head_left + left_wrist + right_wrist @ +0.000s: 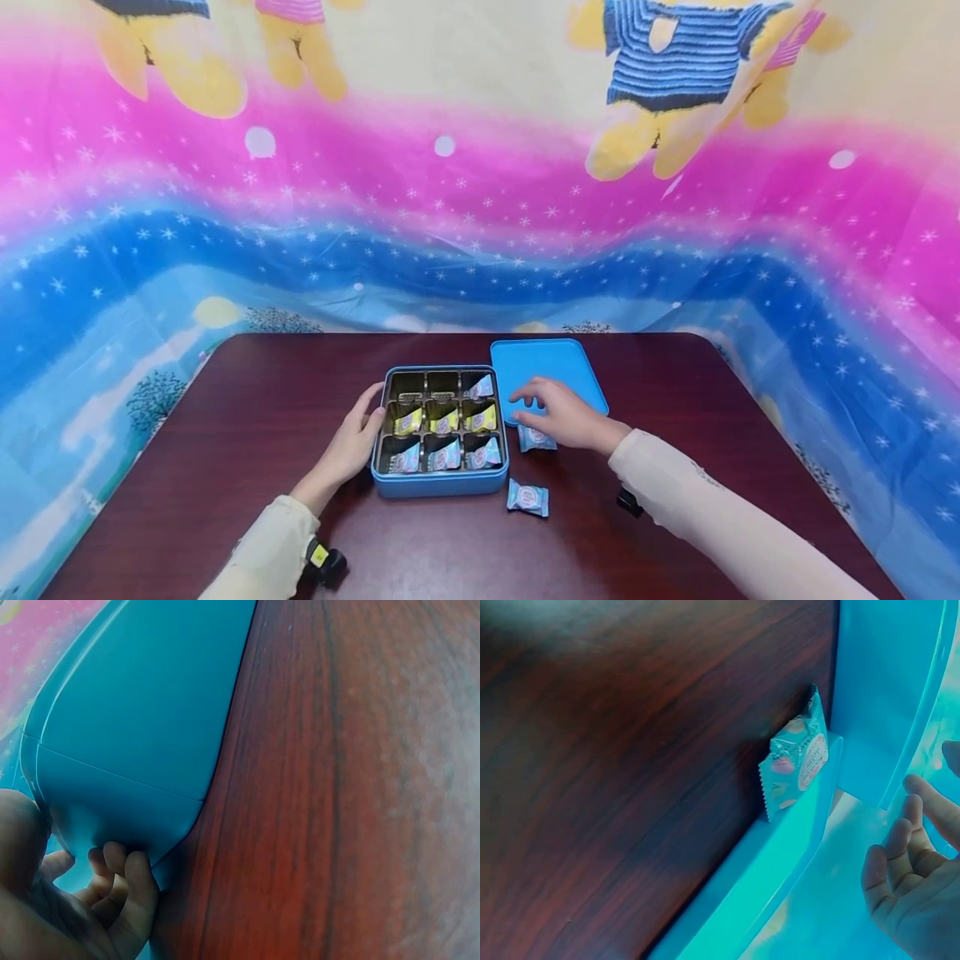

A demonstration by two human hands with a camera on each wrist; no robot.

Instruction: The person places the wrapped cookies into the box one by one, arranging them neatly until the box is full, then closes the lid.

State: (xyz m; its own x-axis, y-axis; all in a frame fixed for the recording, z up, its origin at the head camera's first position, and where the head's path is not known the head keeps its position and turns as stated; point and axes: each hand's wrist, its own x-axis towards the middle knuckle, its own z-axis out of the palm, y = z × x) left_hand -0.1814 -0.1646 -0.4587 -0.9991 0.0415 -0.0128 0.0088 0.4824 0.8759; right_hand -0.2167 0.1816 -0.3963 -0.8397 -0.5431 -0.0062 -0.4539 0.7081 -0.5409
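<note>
- A pale left sleeve (262,546) runs up to the left hand, its lower end cut off by the frame.
- The left hand (349,443) rests against the box's left wall, fingers loosely bent on it and thumb near the rim; some fingertips are hidden in the head view.
- The blue box (442,485) stands between the hands, touched by the left one. Yellow packets (443,418) fill its middle row; blue packets (444,456) sit in the front row and the far compartment toward the right hand. Their print is too small to read.
- A loose blue packet (528,499) lies on the table (420,550), on the wearer's side of the right hand.
- Another packet (538,440) leans on the lid's near edge — the right hand partly covers it.
- The blue lid (551,357) lies beneath the right hand, partly hidden; whether it touches the box is unclear.
- The right hand (561,414) hovers, fingers slightly bent and apart, gripping nothing visible — its thumb is cut off in the right wrist view.
</note>
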